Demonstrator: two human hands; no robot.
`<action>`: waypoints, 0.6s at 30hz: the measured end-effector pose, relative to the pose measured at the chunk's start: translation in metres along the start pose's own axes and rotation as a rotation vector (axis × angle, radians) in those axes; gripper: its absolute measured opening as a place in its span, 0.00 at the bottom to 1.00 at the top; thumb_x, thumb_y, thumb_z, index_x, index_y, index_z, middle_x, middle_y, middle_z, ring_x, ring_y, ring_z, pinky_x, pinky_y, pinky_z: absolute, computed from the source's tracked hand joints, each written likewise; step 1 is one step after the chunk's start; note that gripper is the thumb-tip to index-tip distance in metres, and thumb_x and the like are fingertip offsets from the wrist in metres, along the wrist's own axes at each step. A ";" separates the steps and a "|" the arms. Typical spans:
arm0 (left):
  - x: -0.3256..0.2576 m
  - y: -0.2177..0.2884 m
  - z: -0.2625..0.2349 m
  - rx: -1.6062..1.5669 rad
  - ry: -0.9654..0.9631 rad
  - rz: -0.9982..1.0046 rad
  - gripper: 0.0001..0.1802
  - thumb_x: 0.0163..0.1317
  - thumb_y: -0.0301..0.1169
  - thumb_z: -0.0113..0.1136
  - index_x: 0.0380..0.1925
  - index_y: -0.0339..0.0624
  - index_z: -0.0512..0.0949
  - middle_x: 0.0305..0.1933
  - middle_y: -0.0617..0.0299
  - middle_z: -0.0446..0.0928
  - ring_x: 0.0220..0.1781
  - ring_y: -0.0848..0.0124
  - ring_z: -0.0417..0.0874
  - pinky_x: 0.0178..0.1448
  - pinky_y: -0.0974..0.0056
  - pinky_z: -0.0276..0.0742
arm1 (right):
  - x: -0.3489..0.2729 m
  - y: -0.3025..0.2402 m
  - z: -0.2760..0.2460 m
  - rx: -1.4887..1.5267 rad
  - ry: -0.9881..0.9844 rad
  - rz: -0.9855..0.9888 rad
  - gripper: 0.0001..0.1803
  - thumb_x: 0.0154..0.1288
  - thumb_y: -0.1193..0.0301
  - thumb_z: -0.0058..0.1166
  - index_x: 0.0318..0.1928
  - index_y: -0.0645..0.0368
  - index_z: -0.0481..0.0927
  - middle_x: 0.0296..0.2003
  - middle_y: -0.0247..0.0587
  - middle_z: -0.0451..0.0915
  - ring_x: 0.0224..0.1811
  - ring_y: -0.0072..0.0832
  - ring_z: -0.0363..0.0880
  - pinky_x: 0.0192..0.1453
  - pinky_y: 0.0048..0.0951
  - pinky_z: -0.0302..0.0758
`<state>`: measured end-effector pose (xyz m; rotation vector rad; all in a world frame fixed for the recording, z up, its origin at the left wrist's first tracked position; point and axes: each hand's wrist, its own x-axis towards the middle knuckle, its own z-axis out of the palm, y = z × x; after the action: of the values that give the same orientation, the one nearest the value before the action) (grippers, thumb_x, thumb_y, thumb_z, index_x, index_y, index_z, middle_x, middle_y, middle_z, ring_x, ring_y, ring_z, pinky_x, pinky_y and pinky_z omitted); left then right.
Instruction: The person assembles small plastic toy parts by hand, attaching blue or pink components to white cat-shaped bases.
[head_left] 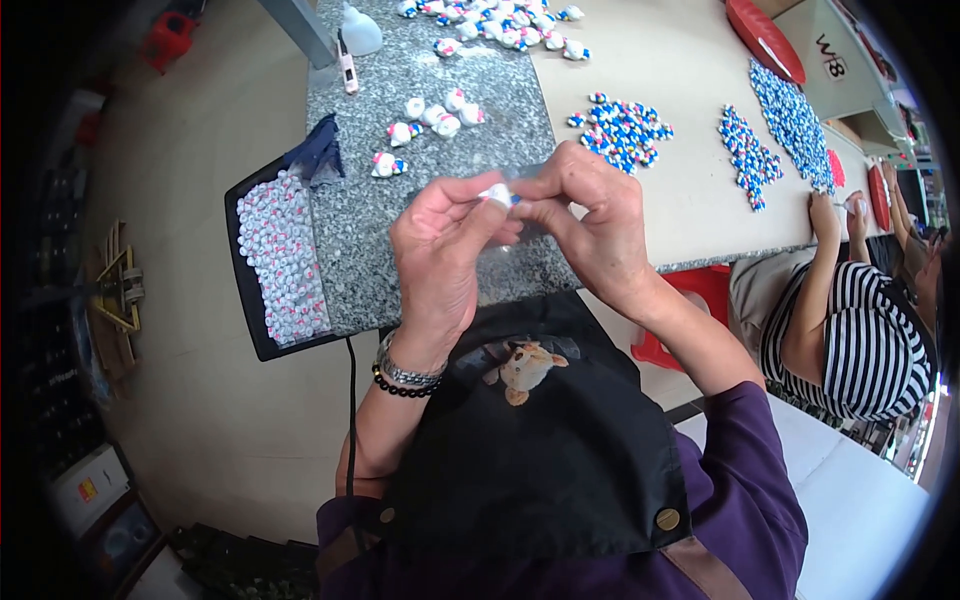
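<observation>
Over the speckled granite worktop (365, 270), my left hand (440, 245) pinches a small white ball-like figure piece (496, 193) between thumb and fingers. My right hand (598, 225) meets it from the right, thumb and forefinger closed at a tiny blue piece (515, 199) that touches the white one. Fingertips partly cover both pieces. Just beyond my hands lies a loose group of white figures with blue and pink parts (445, 124). One more such figure (388, 165) rests closer, left of my left hand.
A black tray (262, 345) of small white-and-pink pieces adjoins the left edge. Farther back are a white squeeze bottle (361, 32), a pen-like tool (347, 72) and many finished-looking figures (500, 22). Blue-and-white piles (622, 132) spread rightward, where a person in stripes (850, 340) sits.
</observation>
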<state>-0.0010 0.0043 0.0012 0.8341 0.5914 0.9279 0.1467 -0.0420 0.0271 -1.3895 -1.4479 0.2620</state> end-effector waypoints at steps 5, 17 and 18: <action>0.004 0.015 -0.031 -0.057 0.119 0.076 0.12 0.66 0.23 0.59 0.48 0.31 0.74 0.42 0.55 0.81 0.36 0.74 0.82 0.39 0.71 0.79 | 0.046 -0.006 0.003 -0.139 -0.341 -0.052 0.15 0.56 0.64 0.64 0.42 0.57 0.83 0.28 0.42 0.80 0.29 0.38 0.80 0.34 0.34 0.76; 0.034 0.022 -0.070 0.390 0.427 0.049 0.10 0.69 0.26 0.53 0.46 0.32 0.72 0.37 0.58 0.78 0.28 0.76 0.81 0.27 0.75 0.77 | 0.108 0.098 0.065 -0.570 -0.692 -0.595 0.37 0.56 0.43 0.55 0.63 0.46 0.69 0.49 0.39 0.71 0.53 0.37 0.72 0.48 0.35 0.82; 0.037 0.020 -0.069 0.366 0.433 0.022 0.10 0.69 0.26 0.53 0.47 0.32 0.72 0.37 0.57 0.78 0.27 0.75 0.81 0.28 0.73 0.79 | 0.108 0.097 0.067 -0.562 -0.702 -0.582 0.34 0.55 0.46 0.57 0.60 0.47 0.70 0.47 0.38 0.70 0.52 0.37 0.72 0.47 0.36 0.82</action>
<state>-0.0439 0.0677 -0.0240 0.9710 1.1543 1.0447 0.1784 0.1081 -0.0180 -1.2733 -2.5887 -0.0585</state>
